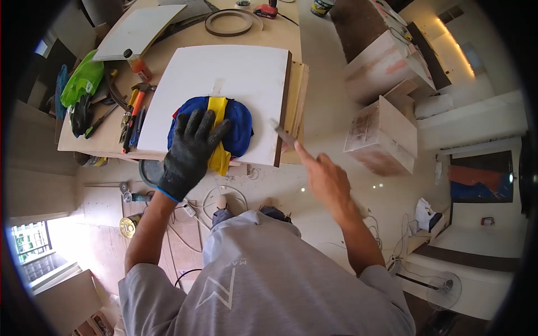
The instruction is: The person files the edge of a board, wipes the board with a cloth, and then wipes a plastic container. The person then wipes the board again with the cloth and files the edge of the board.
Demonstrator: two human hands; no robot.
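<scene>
My left hand [193, 148], in a black glove with a blue cuff, lies flat with fingers spread on a blue cloth bundle [241, 126]. A yellow strip [219, 162] runs across the bundle beside my thumb. Both rest on a white panel [235, 67] with a dark edge along its right side. My bare right hand [325, 176] is closed round a narrow, flat grey tool [284, 136], blurred by motion, perhaps a file. The tool's tip points up and left across the panel's dark right edge; whether it touches cannot be told.
A hammer [143, 87], a drink bottle [138, 66] and a green bag [83, 78] lie at the bench's left. A coil of edging [228, 23] and a red drill [266, 10] lie at the back. Dusty boxes [384, 134] stand right; cables [224, 196] cross the floor.
</scene>
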